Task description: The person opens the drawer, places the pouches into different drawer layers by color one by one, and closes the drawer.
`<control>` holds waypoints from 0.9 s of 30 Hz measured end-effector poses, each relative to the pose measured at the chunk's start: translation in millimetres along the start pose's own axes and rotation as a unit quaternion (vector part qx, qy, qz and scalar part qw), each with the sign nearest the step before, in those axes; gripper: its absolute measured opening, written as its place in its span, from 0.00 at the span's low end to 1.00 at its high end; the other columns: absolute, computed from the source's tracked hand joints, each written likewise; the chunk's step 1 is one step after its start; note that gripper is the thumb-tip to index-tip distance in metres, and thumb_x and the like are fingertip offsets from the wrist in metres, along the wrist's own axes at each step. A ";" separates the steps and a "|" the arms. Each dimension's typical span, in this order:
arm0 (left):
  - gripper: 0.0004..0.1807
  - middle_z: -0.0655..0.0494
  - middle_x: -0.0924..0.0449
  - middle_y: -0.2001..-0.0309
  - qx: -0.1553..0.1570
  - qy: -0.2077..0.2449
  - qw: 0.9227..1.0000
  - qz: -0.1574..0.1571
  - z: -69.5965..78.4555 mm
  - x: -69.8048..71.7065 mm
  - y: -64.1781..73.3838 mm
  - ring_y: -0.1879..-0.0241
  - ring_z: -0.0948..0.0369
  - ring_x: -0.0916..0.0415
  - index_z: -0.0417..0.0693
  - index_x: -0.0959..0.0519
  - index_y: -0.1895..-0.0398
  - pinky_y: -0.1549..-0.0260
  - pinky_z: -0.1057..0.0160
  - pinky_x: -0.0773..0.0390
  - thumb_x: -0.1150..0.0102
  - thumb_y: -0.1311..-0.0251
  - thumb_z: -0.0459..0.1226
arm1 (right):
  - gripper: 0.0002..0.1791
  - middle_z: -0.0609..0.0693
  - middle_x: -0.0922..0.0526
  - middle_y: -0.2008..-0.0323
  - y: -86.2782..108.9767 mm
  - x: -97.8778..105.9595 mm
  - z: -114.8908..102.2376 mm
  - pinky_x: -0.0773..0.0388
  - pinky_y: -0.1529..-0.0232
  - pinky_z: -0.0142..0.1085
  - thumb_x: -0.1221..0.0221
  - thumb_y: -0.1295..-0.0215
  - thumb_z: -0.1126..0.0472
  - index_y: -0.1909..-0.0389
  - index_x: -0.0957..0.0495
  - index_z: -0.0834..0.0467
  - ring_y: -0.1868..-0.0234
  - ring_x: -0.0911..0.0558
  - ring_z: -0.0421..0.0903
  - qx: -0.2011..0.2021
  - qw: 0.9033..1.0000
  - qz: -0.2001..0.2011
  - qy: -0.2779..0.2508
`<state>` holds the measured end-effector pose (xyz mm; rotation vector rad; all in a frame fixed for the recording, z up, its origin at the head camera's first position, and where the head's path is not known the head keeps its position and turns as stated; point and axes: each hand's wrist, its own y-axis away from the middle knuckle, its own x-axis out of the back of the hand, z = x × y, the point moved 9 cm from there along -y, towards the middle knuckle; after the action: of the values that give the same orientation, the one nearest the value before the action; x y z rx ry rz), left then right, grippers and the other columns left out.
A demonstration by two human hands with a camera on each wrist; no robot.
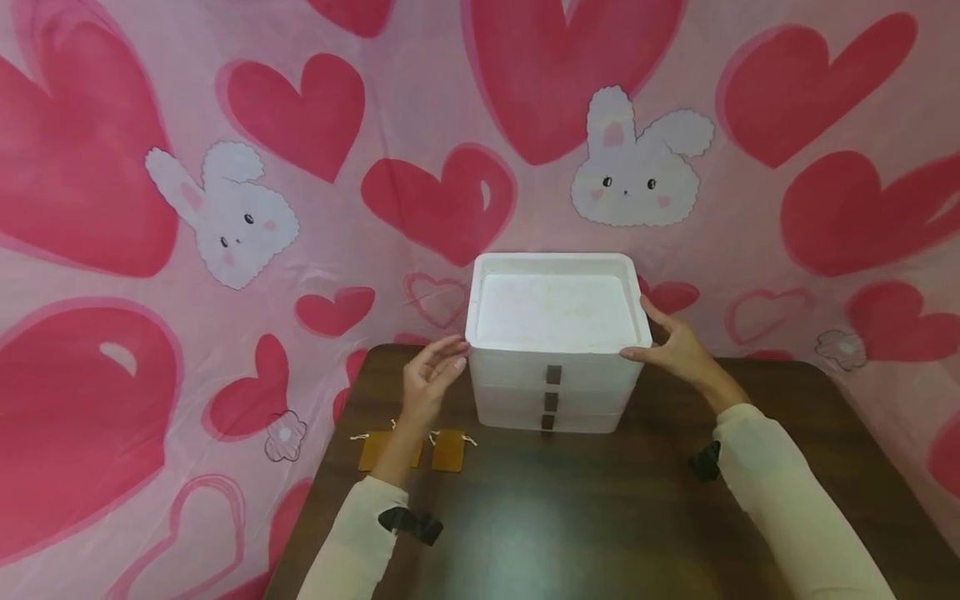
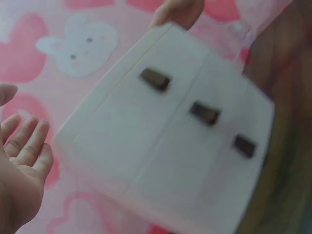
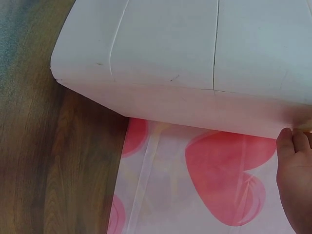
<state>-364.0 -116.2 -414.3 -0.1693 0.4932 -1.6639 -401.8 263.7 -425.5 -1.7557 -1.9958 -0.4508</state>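
Observation:
A white plastic drawer unit (image 1: 558, 392) stands on the table, with three stacked drawers and a small dark brown pull on each. Its flat top has a raised rim. My right hand (image 1: 672, 350) grips the top's right corner, thumb along the front rim and fingers on the side. My left hand (image 1: 429, 379) is by the opposite front corner, fingers loosely bent and fingertips close to the rim. In the left wrist view that hand (image 2: 24, 170) shows its palm and holds nothing. The drawer pulls (image 2: 204, 113) look blurred there.
Small mustard-brown drawstring pouches (image 1: 448, 451) lie on the dark wooden table (image 1: 570, 517), partly behind my left forearm. A pink cloth (image 1: 420, 100) with hearts and rabbits hangs behind the table. Each sleeve has a black strap (image 1: 411, 525) near the wrist.

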 end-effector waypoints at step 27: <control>0.29 0.58 0.16 0.43 0.328 0.101 0.935 -0.086 -149.8 -46.0 120.3 0.43 0.59 0.18 0.34 0.37 0.27 0.36 0.48 0.22 0.52 0.25 0.41 | 0.56 0.55 0.54 0.18 -2.3 -2.5 -3.4 0.32 0.39 0.17 0.29 0.41 0.66 0.19 0.56 0.57 0.22 0.42 0.58 0.033 0.998 0.001 -0.062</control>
<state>-305.4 -47.8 -590.2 0.4670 0.0500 -1.9406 -403.5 259.5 -423.9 -1.7832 -2.0682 -0.2789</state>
